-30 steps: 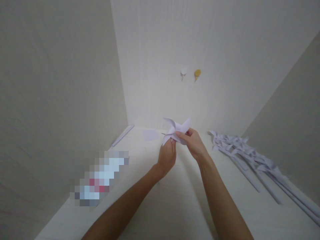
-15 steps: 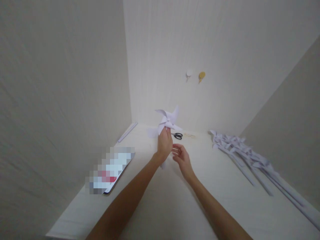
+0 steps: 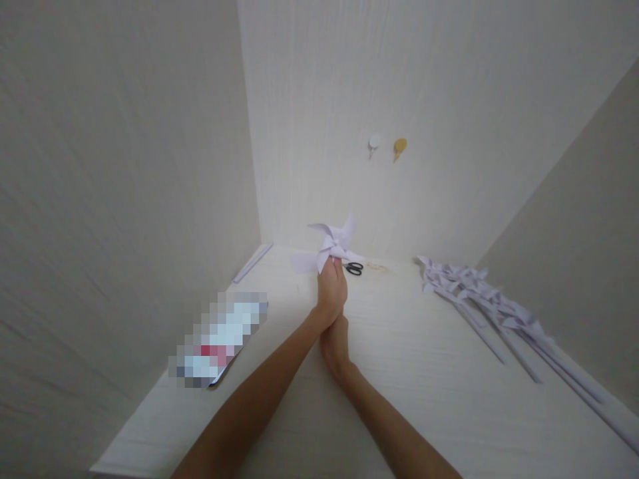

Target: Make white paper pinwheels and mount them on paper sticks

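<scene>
A white paper pinwheel (image 3: 335, 243) stands upright in front of me, its curled blades facing up and toward me. Just under the blades, my left hand (image 3: 331, 287) is closed round its stick. My right hand (image 3: 335, 339) sits directly below the left, against its wrist, where the lower part of the stick was seen. Its fingers are hidden behind the left hand and wrist, so I cannot see their grip. Behind the pinwheel lie black-handled scissors (image 3: 354, 268), partly covered by my left hand.
Several finished paper pinwheels (image 3: 479, 299) lie piled at the right. A phone (image 3: 224, 339) with a blurred screen is at the left, and a rolled paper stick (image 3: 252, 263) behind it. A white paper piece (image 3: 303, 263) and thin tan bits (image 3: 378, 267) lie near the back wall.
My right hand has moved left and down from beside my left hand to beneath it, covering the stick's lower end. The left hand still holds the pinwheel in nearly the same place.
</scene>
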Motion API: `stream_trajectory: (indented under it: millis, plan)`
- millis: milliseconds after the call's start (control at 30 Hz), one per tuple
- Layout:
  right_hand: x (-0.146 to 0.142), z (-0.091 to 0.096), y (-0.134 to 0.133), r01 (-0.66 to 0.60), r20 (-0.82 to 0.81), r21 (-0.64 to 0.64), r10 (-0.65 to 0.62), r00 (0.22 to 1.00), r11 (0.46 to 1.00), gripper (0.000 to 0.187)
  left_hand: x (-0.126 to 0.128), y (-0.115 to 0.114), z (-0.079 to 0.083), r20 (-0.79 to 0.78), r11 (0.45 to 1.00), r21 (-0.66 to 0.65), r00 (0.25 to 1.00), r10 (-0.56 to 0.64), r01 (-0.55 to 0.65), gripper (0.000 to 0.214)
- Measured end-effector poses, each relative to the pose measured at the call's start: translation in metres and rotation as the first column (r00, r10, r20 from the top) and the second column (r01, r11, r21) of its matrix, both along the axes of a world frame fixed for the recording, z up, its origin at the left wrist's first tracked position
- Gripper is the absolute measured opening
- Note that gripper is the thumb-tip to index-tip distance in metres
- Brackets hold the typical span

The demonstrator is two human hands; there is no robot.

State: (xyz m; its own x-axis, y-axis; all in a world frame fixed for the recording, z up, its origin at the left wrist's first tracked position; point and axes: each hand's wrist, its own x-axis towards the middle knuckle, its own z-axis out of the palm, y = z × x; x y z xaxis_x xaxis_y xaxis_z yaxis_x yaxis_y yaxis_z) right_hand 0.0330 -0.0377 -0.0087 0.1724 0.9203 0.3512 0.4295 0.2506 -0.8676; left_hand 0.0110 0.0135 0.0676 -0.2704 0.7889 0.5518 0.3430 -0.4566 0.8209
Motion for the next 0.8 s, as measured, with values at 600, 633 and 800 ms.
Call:
stream_trajectory:
  millis: [600, 633, 800]
  plan:
    - [0.004, -0.002, 0.005, 0.065, 0.069, -0.010, -0.064, 0.996, 0.998, 0.018, 0.002, 0.001, -0.002, 0.089, 0.998, 0.015, 0.994, -0.062, 0.061, 0.028]
    - [0.004, -0.002, 0.005, 0.068, 0.061, -0.007, -0.068, 0.996, 0.998, 0.018, 0.002, 0.001, -0.003, 0.104, 0.996, -0.021, 0.991, -0.079, 0.082, 0.029]
    - [0.004, -0.005, 0.008, 0.069, 0.063, 0.004, -0.069, 0.996, 0.998, 0.016, 0.004, 0.004, -0.010, 0.115, 0.990, -0.109, 0.990, -0.076, 0.089, 0.034]
